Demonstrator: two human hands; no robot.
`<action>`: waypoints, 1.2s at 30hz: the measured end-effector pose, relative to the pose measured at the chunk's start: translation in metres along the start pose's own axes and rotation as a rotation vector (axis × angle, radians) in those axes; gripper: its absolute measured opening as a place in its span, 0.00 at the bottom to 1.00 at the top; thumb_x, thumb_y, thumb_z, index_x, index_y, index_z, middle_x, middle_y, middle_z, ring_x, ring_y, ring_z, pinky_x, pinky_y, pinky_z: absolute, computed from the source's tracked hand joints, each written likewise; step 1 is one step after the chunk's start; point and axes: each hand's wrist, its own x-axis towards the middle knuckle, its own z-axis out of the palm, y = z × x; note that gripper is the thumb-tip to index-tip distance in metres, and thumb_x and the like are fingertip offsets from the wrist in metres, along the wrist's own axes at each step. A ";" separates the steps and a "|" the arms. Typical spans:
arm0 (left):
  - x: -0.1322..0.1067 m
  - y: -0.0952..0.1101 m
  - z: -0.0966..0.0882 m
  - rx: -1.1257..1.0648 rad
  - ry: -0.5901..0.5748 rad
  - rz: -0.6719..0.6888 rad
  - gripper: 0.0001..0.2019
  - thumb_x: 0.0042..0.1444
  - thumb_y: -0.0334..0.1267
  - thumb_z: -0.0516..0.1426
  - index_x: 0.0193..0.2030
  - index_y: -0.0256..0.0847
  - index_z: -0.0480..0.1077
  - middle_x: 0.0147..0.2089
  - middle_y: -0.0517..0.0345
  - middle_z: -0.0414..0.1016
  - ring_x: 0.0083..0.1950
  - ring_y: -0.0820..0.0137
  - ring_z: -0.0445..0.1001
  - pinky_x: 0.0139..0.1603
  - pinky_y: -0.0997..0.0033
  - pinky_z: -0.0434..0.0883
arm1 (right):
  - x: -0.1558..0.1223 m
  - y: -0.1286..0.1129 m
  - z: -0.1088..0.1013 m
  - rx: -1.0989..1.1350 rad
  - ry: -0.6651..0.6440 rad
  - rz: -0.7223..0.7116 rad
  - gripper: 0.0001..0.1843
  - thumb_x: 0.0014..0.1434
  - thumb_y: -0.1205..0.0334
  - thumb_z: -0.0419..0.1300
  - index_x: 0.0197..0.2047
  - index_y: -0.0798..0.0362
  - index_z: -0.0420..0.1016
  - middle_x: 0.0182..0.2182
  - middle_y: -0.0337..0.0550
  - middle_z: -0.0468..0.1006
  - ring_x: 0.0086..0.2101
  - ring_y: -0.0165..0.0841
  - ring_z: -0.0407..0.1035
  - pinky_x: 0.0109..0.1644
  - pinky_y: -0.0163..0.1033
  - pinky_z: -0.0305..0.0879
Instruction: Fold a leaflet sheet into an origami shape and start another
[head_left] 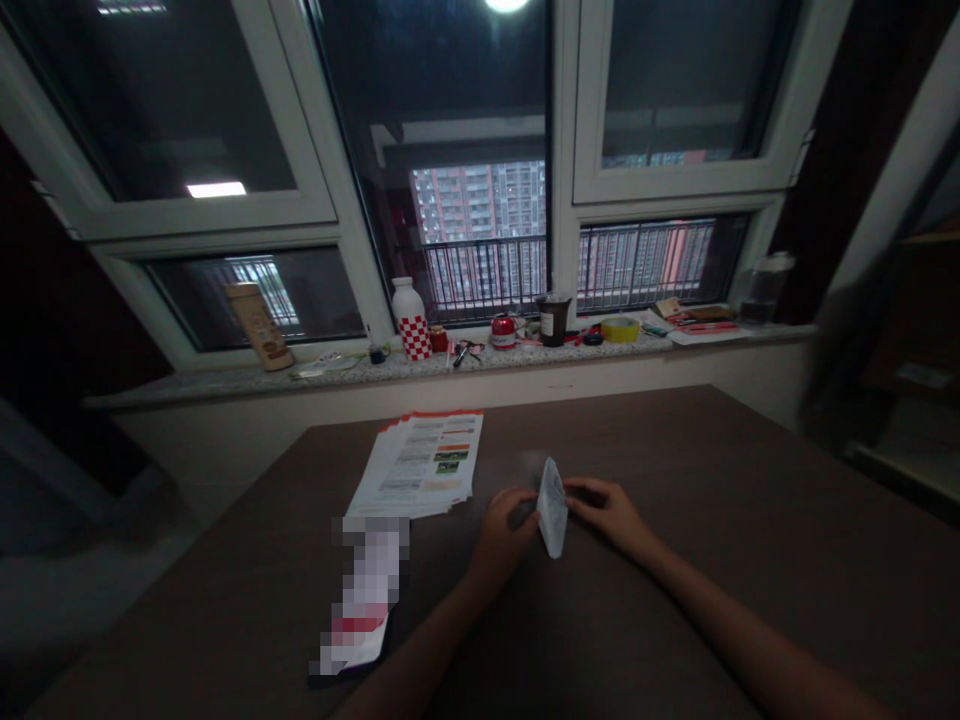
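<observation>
A small whitish, flat, folded piece (553, 515), which looks like paper or a thin packet, stands on edge just above the brown table (675, 610). My left hand (504, 535) pinches its left side between thumb and fingers. On the opposite side, the thumb and fingertips of my right hand (613, 515) close on it. Faint grey marks show on its face, too blurred to read. To the left of my left hand lies a stack of printed sheets (420, 465), fanned a little, with orange along the top edges.
A phone-like object (367, 600), partly blurred out, lies left of my left forearm. Along the windowsill (337, 375) stand a checkered bottle (411, 320), a tan tumbler (259, 325), a dark cup (553, 322), yellow tape (620, 330) and a clear jug (765, 288).
</observation>
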 end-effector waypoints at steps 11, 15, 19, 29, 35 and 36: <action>0.004 -0.005 -0.010 0.064 0.026 0.125 0.12 0.53 0.32 0.57 0.44 0.43 0.75 0.49 0.53 0.77 0.54 0.61 0.72 0.58 0.54 0.66 | 0.003 0.008 -0.016 -0.028 -0.036 -0.063 0.16 0.54 0.50 0.64 0.41 0.50 0.81 0.42 0.48 0.79 0.45 0.41 0.72 0.53 0.49 0.65; 0.006 -0.008 -0.012 0.125 0.027 0.143 0.10 0.53 0.32 0.57 0.41 0.43 0.76 0.48 0.53 0.78 0.53 0.60 0.72 0.57 0.52 0.67 | 0.003 0.007 -0.018 -0.038 -0.076 -0.086 0.13 0.54 0.52 0.64 0.38 0.51 0.81 0.40 0.48 0.80 0.44 0.41 0.72 0.53 0.49 0.65; 0.007 -0.015 -0.013 0.171 0.006 0.136 0.12 0.52 0.29 0.57 0.40 0.45 0.77 0.49 0.54 0.78 0.55 0.61 0.71 0.59 0.51 0.65 | 0.002 0.000 -0.020 -0.078 -0.132 -0.103 0.11 0.54 0.55 0.64 0.38 0.50 0.81 0.40 0.47 0.80 0.44 0.39 0.72 0.53 0.48 0.65; 0.006 -0.020 -0.016 0.247 -0.071 0.127 0.12 0.53 0.26 0.56 0.38 0.45 0.79 0.52 0.54 0.76 0.62 0.57 0.64 0.61 0.46 0.62 | 0.000 0.006 -0.020 -0.166 -0.198 -0.168 0.08 0.54 0.66 0.61 0.36 0.48 0.81 0.39 0.45 0.78 0.44 0.38 0.71 0.52 0.47 0.64; 0.005 -0.021 -0.014 0.277 -0.076 0.185 0.09 0.60 0.36 0.54 0.38 0.44 0.77 0.53 0.54 0.75 0.63 0.59 0.63 0.63 0.48 0.61 | -0.002 0.002 -0.019 -0.196 -0.210 -0.176 0.07 0.54 0.66 0.61 0.34 0.47 0.81 0.40 0.44 0.78 0.45 0.38 0.70 0.53 0.48 0.63; 0.005 -0.021 -0.013 0.278 -0.072 0.186 0.08 0.60 0.37 0.54 0.38 0.44 0.76 0.53 0.54 0.75 0.63 0.59 0.63 0.63 0.48 0.61 | -0.002 0.001 -0.018 -0.199 -0.216 -0.178 0.06 0.55 0.64 0.61 0.34 0.47 0.81 0.41 0.44 0.78 0.45 0.38 0.70 0.53 0.48 0.63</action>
